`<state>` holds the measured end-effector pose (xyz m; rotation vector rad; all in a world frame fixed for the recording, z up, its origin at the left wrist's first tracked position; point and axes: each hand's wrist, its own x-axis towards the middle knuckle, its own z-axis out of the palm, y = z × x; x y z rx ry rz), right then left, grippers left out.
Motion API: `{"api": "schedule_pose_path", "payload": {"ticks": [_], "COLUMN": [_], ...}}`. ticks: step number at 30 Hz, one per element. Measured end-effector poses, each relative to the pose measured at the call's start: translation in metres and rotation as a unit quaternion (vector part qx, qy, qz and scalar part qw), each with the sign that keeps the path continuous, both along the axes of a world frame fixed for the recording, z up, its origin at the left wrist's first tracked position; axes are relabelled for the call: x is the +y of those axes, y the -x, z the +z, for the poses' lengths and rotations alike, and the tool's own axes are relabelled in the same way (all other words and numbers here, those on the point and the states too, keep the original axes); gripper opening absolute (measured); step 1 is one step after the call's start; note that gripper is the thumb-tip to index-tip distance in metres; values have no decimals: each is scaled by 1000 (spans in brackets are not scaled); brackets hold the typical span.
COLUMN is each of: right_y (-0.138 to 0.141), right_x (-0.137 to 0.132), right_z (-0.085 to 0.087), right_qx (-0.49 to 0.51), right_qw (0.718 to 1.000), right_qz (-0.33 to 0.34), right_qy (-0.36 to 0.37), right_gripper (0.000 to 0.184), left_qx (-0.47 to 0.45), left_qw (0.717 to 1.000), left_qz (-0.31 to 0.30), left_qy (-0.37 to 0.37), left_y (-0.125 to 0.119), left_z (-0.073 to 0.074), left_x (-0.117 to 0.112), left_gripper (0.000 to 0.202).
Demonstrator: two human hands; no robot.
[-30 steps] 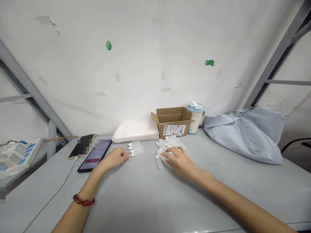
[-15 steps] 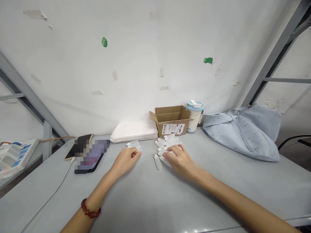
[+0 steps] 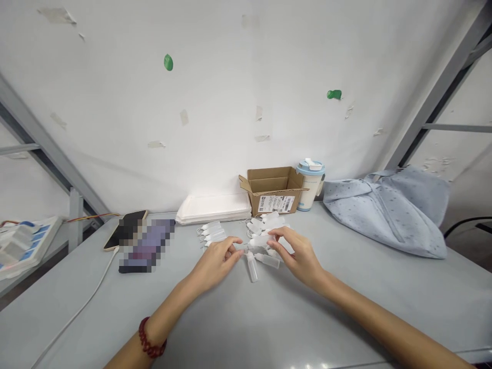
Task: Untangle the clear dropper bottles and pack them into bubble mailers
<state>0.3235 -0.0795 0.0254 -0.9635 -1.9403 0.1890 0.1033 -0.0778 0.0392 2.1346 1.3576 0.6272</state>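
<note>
Small translucent squeeze bottles with white caps and thin cord loops lie in a loose pile in front of the carton. My right hand [image 3: 302,254] pinches one squeeze bottle [image 3: 260,240] by its base end, cap pointing left. Facing it is my left hand [image 3: 217,261], thumb and forefinger parted near that cap, with nothing clearly between them. Just below the fingertips, a loose bottle [image 3: 252,267] lies on the table, and another bottle [image 3: 268,260] rests to its right. Beyond my left hand, several bottles [image 3: 213,234] lie side by side in a row.
An open carton [image 3: 274,200] stands against the wall beside a lidded cup [image 3: 309,187]. Left of it lies a stack of white sheets [image 3: 213,209]. Two phones [image 3: 128,228] and a cable [image 3: 82,310] are at the left, a blue cloth bag [image 3: 388,212] at the right.
My left hand has moved right from the row of bottles toward the pile, its fingers parting. My right hand now lifts a bottle; the nearest loose bottles have shifted slightly.
</note>
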Motion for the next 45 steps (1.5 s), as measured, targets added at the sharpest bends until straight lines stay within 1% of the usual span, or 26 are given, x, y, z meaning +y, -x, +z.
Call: {"api": "schedule_pose_path", "payload": {"ticks": [4,9,14,21,24,28,34,45], "right_y": [2,1,1,1,0,0,3,2], "right_x": [-3,-3,-3,0,0,-1,-6,-6], "right_z": [3,6,6,4,4,6,10,11], "right_qx": [51,97,101,70,64,65,62,52], "right_qw": [996,988,988,994,995,994,990,989], "right_qz": [2,0,-2,-5,-16,-16,21,33], "right_qy": [69,117,117,79,76,89,129,136], "right_gripper": [18,20,21,20,20,20,21,20], "left_qx": [6,-1,-15,-48,-57,-52,-12,1], "left_qw": [1000,1000,1000,999,998,998,999,997], "left_qz": [-6,-9,-13,-12,-17,-21,-47,-69], "left_qy": [-12,0,2,9,13,8,-6,-28], "left_y": [0,-3,-4,-3,-3,-3,-4,-4], "left_z": [2,3,2,2,2,2,1,-1], "left_x": [-2,-3,-3,-3,-4,-5,-5,-6], "left_gripper": [29,30,31,30,32,37,39,39]}}
